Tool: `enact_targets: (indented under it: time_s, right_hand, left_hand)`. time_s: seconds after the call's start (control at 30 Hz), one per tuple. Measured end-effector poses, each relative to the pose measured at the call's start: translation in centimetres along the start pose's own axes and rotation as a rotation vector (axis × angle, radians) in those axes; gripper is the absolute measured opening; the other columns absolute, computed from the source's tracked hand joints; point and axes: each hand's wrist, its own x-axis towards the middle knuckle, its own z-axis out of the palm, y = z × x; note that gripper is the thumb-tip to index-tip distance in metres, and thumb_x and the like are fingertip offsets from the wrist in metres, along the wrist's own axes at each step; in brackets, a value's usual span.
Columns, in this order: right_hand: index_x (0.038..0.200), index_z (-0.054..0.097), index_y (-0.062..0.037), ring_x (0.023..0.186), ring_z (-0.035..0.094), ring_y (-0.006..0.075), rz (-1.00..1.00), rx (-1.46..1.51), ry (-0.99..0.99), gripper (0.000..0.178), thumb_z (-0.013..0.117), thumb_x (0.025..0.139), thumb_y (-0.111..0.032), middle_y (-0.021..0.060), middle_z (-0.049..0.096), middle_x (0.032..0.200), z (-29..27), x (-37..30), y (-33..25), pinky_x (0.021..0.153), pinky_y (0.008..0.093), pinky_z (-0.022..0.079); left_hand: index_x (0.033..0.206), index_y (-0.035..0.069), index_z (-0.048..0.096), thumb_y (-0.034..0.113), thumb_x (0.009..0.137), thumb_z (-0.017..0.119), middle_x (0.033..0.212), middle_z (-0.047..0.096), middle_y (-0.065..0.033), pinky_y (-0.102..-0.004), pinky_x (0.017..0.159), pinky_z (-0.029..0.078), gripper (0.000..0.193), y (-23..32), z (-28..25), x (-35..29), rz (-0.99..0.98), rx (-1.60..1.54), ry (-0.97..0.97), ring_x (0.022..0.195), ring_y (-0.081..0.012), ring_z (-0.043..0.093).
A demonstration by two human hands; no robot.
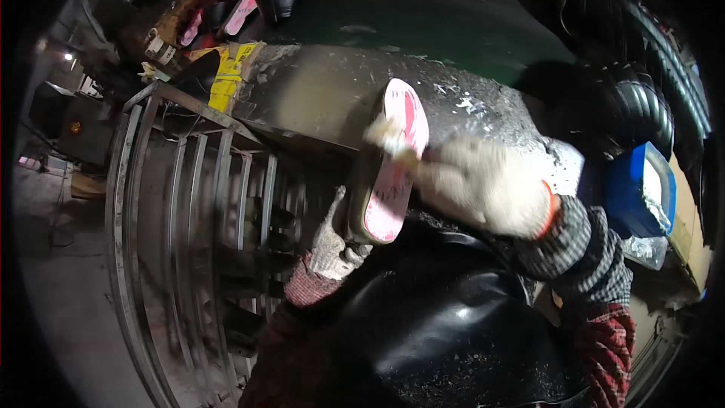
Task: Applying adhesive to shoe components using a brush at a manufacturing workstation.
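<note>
A boot is held bottom up in front of me, its long sole pale with pink-red patches and dark marks. My left hand, in a stained knitted glove, grips it near the closer end; the boot hides part of the fingers. In my right hand, also gloved and smeared by motion, is a short brush. Its pale, blurred bristles lie over the middle of the sole, and I cannot make out whether they touch.
Dark boots with pink soles lie at the far left of a dark green belt. A stained metal bench runs before it. Left stands a metal rack. On the right are a blue tub with white contents and stacked shiny black pieces.
</note>
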Motion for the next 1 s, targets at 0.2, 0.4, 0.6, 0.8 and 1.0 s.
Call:
enact_targets:
  time_s: [0.2,0.4,0.6,0.8,1.0]
  right_hand:
    - [0.109,0.064,-0.0026,0.074,0.063,0.0237,0.045,0.211,-0.013,0.03,0.067,0.081,-0.012,0.0105,0.064,0.088,-0.7,1.2,-1.5,0.062,0.0339,0.054]
    - [0.102,0.064,0.0011,0.07,0.061,0.0246,0.402,0.352,0.205,0.026,0.07,0.079,-0.008,0.0156,0.064,0.088,-3.1,-1.4,1.3,0.064,0.0317,0.052]
    - [0.123,0.05,0.0063,0.1,0.057,0.0193,0.972,0.048,0.771,0.036,0.049,0.094,-0.014,0.0169,0.056,0.116,-9.9,-17.4,-2.3,0.09,0.0295,0.045]
    - [0.129,0.048,-0.0012,0.09,0.06,0.0144,1.084,-0.097,1.298,0.036,0.043,0.1,-0.021,0.0119,0.06,0.109,-14.4,-25.4,-3.7,0.078,0.0251,0.047]
    - [0.116,0.054,0.0086,0.088,0.063,0.0201,1.044,-0.224,1.387,0.031,0.053,0.094,-0.013,0.0139,0.062,0.103,-17.3,-24.8,-5.5,0.074,0.0273,0.052]
  left_hand:
    - [0.13,0.002,0.046,0.035,0.1,0.04,0.123,0.053,-0.0132,-0.0328,0.084,0.046,0.045,-0.4,-3.0,6.1,0.471,0.648,-0.109,0.106,-0.0239,0.052]
    - [0.1,0.006,0.062,0.046,0.093,0.053,0.081,0.066,-0.0052,-0.0168,0.037,0.04,0.041,11.8,0.7,5.6,0.136,0.22,0.184,0.048,-0.0113,0.055]
    - [0.108,-0.003,0.055,0.024,0.097,0.051,0.103,0.058,-0.0161,-0.0335,0.081,0.05,0.029,19.0,2.0,15.6,0.444,-0.078,-0.066,0.09,-0.0237,0.055]
    - [0.107,-0.001,0.051,0.018,0.103,0.035,0.106,0.053,-0.0183,-0.0426,0.094,0.046,0.026,9.4,11.2,20.7,0.332,0.151,-0.549,0.099,-0.0284,0.053]
    - [0.105,0.006,0.055,0.029,0.097,0.052,0.103,0.059,-0.0136,-0.0459,0.083,0.052,0.025,-7.5,26.4,23.4,-0.405,0.261,-0.449,0.098,-0.0279,0.057]
